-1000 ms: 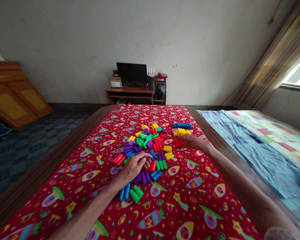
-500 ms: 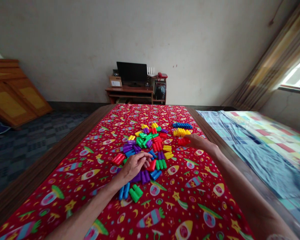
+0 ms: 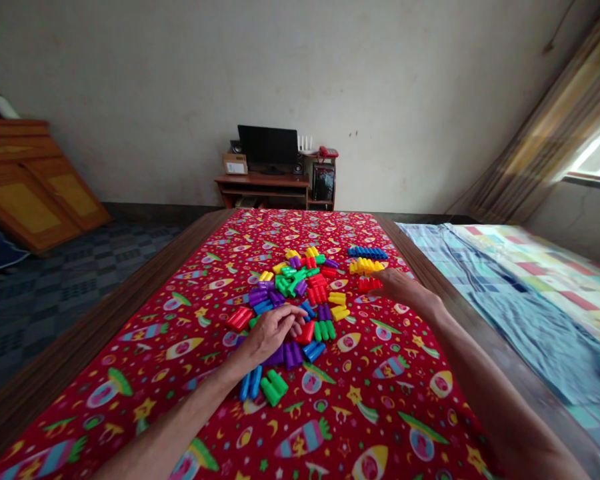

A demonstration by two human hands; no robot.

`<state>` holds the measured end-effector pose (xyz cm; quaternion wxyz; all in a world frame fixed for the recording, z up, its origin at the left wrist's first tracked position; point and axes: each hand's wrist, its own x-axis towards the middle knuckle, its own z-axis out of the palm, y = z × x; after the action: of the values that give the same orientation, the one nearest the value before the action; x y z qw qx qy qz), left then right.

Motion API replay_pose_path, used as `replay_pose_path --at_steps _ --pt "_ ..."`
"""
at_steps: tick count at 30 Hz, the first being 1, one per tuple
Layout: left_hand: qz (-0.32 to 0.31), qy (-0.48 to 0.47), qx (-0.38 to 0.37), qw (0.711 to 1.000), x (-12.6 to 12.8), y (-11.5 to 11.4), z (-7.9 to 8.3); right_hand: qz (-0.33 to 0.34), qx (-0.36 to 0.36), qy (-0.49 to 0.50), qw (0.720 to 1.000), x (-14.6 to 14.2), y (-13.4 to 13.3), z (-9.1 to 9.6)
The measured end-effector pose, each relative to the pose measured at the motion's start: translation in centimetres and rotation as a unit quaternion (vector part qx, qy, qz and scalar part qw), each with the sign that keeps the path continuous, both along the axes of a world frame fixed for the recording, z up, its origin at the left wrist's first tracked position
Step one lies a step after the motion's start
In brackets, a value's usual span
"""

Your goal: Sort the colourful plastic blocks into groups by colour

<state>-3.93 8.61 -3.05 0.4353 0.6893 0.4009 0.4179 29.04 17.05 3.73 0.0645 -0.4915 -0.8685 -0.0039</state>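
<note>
My left hand rests over the near part of a loose heap of plastic building blocks, its fingers loosely bent and apart from the thumb, with nothing seen in them. Under and beside it lie purple blocks, a red block and blue blocks. On the right, my right hand reaches to a short row of red blocks, its fingers closed at the row's right end and partly hiding it. Just beyond are a row of yellow blocks and a row of blue blocks.
A red patterned cloth covers the long table with dark wooden edges. Green blocks lie near the front of the heap. A bed stands along the right. A desk with a monitor is against the far wall.
The view has shifted slightly. At the red row, my right hand has drawn back a little, and more of the red blocks shows. My left hand stays over the heap.
</note>
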Motion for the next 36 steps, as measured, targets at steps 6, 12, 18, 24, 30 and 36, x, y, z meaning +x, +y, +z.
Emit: replay_pose_path --at_steps 6,12,18,24,30,36 --pt "0.0 0.006 0.007 1.0 -0.2 0.1 -0.5 0.075 0.007 -0.025 0.997 -7.9 -1.6 1.7" --pt "0.004 0.044 0.021 0.999 -0.1 -0.3 0.6 0.129 -0.042 -0.024 0.99 -14.0 0.6 -0.2" --pt "0.003 0.034 0.018 0.999 0.0 -0.1 0.3 0.051 -0.025 -0.018 0.998 -13.8 0.5 -0.9" --pt "-0.002 0.028 0.014 0.999 -0.1 0.2 -0.3 0.01 -0.027 -0.035 0.999 -14.4 0.5 -0.5" --pt "-0.005 0.023 0.014 1.0 -0.2 0.3 -0.6 0.036 -0.02 -0.032 0.999 -14.4 0.8 -0.5" --pt "-0.005 0.013 0.019 1.0 -0.1 0.3 -0.4 0.029 0.017 -0.004 0.999 -13.7 -0.3 -0.6"
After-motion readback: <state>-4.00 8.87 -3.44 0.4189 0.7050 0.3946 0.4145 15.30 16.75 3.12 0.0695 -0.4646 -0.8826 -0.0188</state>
